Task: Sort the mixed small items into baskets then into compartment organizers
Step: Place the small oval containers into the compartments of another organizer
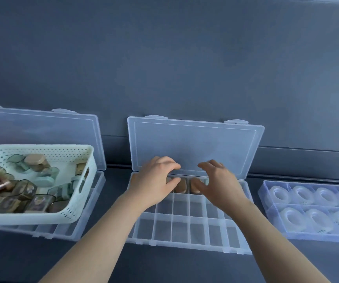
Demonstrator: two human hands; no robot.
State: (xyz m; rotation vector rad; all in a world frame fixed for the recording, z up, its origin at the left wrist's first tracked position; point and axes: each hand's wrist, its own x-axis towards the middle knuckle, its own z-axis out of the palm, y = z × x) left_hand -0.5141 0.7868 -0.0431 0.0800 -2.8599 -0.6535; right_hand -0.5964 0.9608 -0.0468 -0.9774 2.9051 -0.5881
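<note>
The basket (32, 218) of mixed small items sits on the left organizer (66, 231) at the desk's (164, 266) left edge. In the centre organizer (185, 227), brown items (180, 185) lie in the far row, between the hands. The left hand (154, 180) arches over them with fingers curled; whether it grips anything cannot be told. The right hand (217, 180) hovers with fingers spread.

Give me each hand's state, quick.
Left hand: fingers curled over the organizer far row; grip cannot be told.
Right hand: open, fingers spread, holding nothing.
</note>
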